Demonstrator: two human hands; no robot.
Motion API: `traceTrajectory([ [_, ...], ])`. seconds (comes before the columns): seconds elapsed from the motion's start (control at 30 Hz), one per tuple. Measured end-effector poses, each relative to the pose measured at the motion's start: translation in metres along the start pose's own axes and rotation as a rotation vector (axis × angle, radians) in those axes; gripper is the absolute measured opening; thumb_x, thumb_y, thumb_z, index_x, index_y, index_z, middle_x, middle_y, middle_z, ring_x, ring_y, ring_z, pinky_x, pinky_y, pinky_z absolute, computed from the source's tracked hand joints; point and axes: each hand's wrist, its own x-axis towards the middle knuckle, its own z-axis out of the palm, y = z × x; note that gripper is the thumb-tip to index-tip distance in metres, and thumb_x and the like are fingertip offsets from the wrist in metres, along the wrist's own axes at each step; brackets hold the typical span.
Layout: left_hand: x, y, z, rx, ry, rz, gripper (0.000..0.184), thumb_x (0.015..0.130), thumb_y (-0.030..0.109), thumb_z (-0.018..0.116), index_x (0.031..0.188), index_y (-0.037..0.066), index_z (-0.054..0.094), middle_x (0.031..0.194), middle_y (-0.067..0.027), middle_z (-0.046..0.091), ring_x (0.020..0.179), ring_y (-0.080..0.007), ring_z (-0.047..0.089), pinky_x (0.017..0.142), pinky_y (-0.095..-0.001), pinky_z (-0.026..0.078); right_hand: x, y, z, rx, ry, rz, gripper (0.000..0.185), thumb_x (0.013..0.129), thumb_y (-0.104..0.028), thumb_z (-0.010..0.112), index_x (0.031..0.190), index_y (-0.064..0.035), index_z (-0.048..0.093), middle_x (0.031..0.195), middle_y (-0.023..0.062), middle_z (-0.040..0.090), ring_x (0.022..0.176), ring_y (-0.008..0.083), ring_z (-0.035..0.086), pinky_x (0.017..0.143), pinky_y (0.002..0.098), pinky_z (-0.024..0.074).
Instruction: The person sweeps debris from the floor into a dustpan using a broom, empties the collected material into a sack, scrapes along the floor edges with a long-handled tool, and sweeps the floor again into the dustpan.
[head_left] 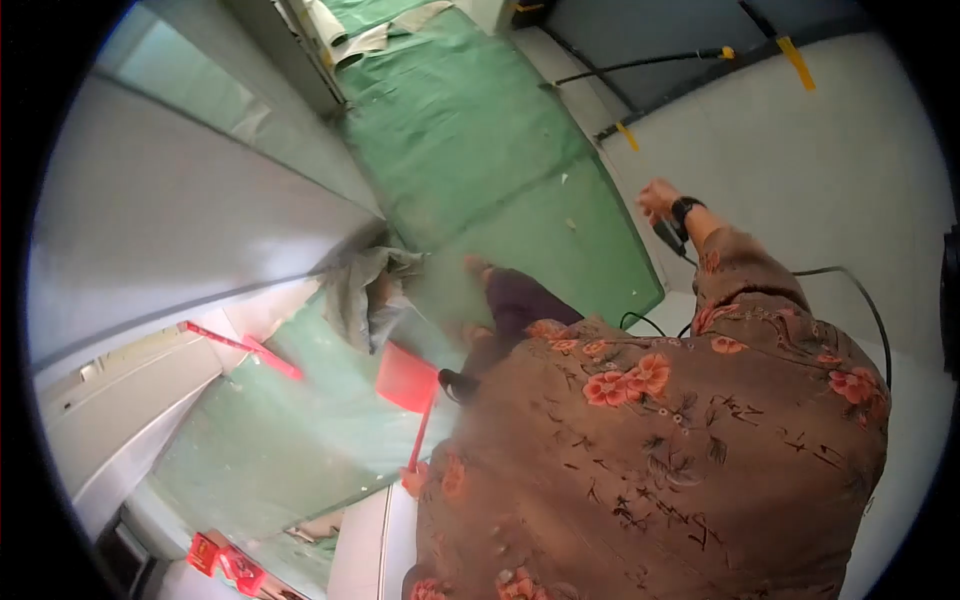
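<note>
My left hand (412, 480), mostly hidden by my floral sleeve, grips the thin handle of a red flat-paneled tool (407, 378). Its squarish panel hangs over the green floor covering, and its exact kind does not show. Out to the upper right is my right hand (656, 202), fingers curled, with a black band on the wrist. Something dark (670, 238) shows just below that hand, beside a black cord; I cannot make out what it is. A crumpled grey-green sheet or bag (365, 295) lies near my bare feet.
Green sheeting (480, 140) covers the floor between pale panels. Red strips (270, 357) lie or stand at the left. Red packets (225, 565) are at the lower left. A black cable (845, 270) runs along the right, and a dark framed panel (660, 50) with yellow tape stands at the top.
</note>
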Motion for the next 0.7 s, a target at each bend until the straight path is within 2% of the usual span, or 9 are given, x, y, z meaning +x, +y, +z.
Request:
traceTrajectory([
  [0.07,0.0,0.011,-0.004,-0.186,-0.001,-0.052,0.042,0.066,0.031,0.065,0.101,0.009,0.056,0.092,-0.0143,0.061,0.082,-0.0312,0.059,0.069,-0.0408,0.047,0.059,0.046,-0.031,-0.203,-0.059,-0.323,0.032,0.081,-0.023,0.051,0.098,0.0034,0.057,0.072,0.0114,0.061,0.053,0.0232,0.061,0.047,0.0366,0.0472],
  [0.1,-0.003,0.011,-0.018,-0.106,-0.028,0.016,0.042,0.065,0.031,0.065,0.099,0.009,0.056,0.09,-0.0142,0.061,0.079,-0.031,0.06,0.068,-0.0401,0.047,0.053,0.045,-0.035,-0.193,-0.069,-0.319,0.032,0.081,-0.023,0.051,0.098,0.0034,0.057,0.072,0.0114,0.061,0.053,0.0232,0.061,0.047,0.0366,0.0472],
  [0.17,-0.012,0.025,-0.037,-0.043,-0.039,0.082,0.041,0.065,0.032,0.066,0.098,0.009,0.057,0.087,-0.0142,0.061,0.076,-0.0308,0.06,0.067,-0.0394,0.047,0.028,0.004,-0.071,-0.021,0.158,-0.063,0.031,0.081,-0.025,0.052,0.098,0.0001,0.06,0.072,0.0123,0.062,0.052,0.0216,0.062,0.05,0.038,0.0478],
  [0.27,-0.041,0.057,-0.072,-0.001,0.034,0.018,0.042,0.064,0.031,0.064,0.097,0.006,0.056,0.086,-0.0159,0.059,0.075,-0.031,0.058,0.066,-0.0388,0.046,0.071,0.006,-0.118,-0.308,0.33,-0.263,0.028,0.079,-0.023,0.053,0.094,-0.0013,0.061,0.075,0.0153,0.063,0.057,0.0272,0.062,0.058,0.0393,0.0489],
  [0.3,-0.051,0.068,-0.078,-0.012,0.054,0.012,0.043,0.064,0.03,0.064,0.098,0.005,0.056,0.086,-0.0161,0.059,0.075,-0.0311,0.058,0.067,-0.0388,0.046,0.115,0.023,-0.136,-0.56,0.445,-0.372,0.029,0.076,-0.022,0.053,0.095,-0.0001,0.06,0.088,0.0193,0.063,0.076,0.0329,0.061,0.071,0.039,0.048],
  [0.43,-0.086,0.12,-0.112,-0.064,0.131,-0.027,0.045,0.063,0.029,0.064,0.1,0.004,0.056,0.086,-0.017,0.058,0.075,-0.0315,0.056,0.067,-0.0389,0.045,0.123,-0.015,-0.201,-0.388,0.693,-0.314,0.026,0.078,-0.02,0.052,0.097,-0.0023,0.056,0.1,0.0221,0.057,0.097,0.0385,0.052,0.083,0.0438,0.0435],
  [0.53,-0.109,0.161,-0.131,-0.138,0.218,-0.06,0.047,0.063,0.028,0.064,0.102,0.003,0.056,0.086,-0.0177,0.057,0.076,-0.0317,0.056,0.068,-0.039,0.045,0.156,-0.032,-0.261,-0.634,0.723,-0.198,0.027,0.081,-0.015,0.047,0.106,-0.0053,0.051,0.116,0.0163,0.046,0.107,0.036,0.046,0.088,0.0508,0.0364],
  [0.67,-0.115,0.183,-0.145,-0.268,0.187,-0.249,0.057,0.062,0.024,0.062,0.113,-0.001,0.052,0.086,-0.0189,0.055,0.077,-0.0323,0.054,0.071,-0.0393,0.043,0.197,-0.024,-0.321,-0.895,0.883,-0.211,0.03,0.085,-0.017,0.045,0.113,-0.0057,0.049,0.117,0.0146,0.046,0.109,0.0346,0.045,0.094,0.054,0.0313],
  [0.7,-0.157,0.247,-0.2,-0.058,0.15,-0.122,0.066,0.061,0.022,0.062,0.121,-0.001,0.047,0.086,-0.0184,0.055,0.079,-0.0319,0.054,0.073,-0.0385,0.043,0.204,-0.026,-0.332,-0.89,0.892,-0.226,0.03,0.085,-0.017,0.045,0.113,-0.0057,0.049,0.117,0.0146,0.046,0.109,0.0346,0.045,0.094,0.054,0.0313],
])
